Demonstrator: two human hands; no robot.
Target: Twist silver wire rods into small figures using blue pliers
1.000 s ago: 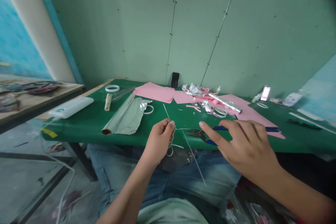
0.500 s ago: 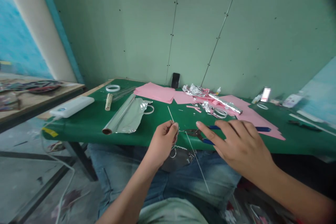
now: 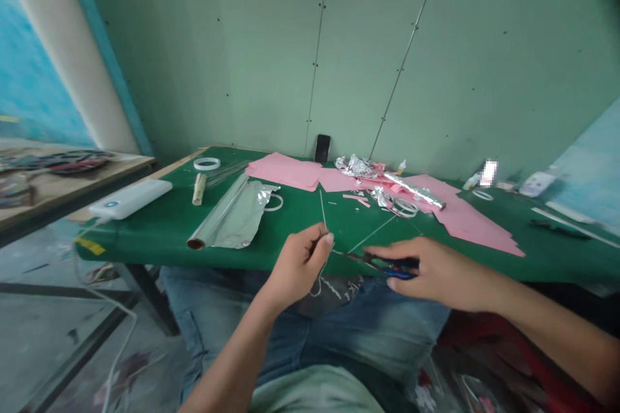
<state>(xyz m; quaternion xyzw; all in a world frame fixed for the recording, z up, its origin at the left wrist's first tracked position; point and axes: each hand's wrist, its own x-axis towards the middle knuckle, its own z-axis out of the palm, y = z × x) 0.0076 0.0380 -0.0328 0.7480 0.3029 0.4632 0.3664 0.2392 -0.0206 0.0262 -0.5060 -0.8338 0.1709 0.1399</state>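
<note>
My left hand [image 3: 301,266] is closed, pinching a thin silvery wire [image 3: 323,210] between thumb and fingers. One straight end of the wire stands up above the thumb. Below the fingers dangles a small looped, twisted part [image 3: 317,286]. In my right hand [image 3: 438,271] is a pair of blue-handled pliers [image 3: 400,272], fingers wrapped round the handles. Their dark jaws point left and meet the wire just right of my left thumb. From the jaws a straight strand [image 3: 372,234] slants up to the right. Whether the jaws are fully closed is too small to tell.
On the green table [image 3: 159,239] lie a foil roll [image 3: 227,219], pink paper sheets [image 3: 285,171], crumpled foil [image 3: 358,166], tape rings [image 3: 207,164] and a white power bank [image 3: 130,199] with a cable. A phone [image 3: 322,148] leans against the wall.
The pliers have turned in my right hand, which has rolled over. The long wire strand that hung down to the right now slants upward. My left hand stays nearly in place.
</note>
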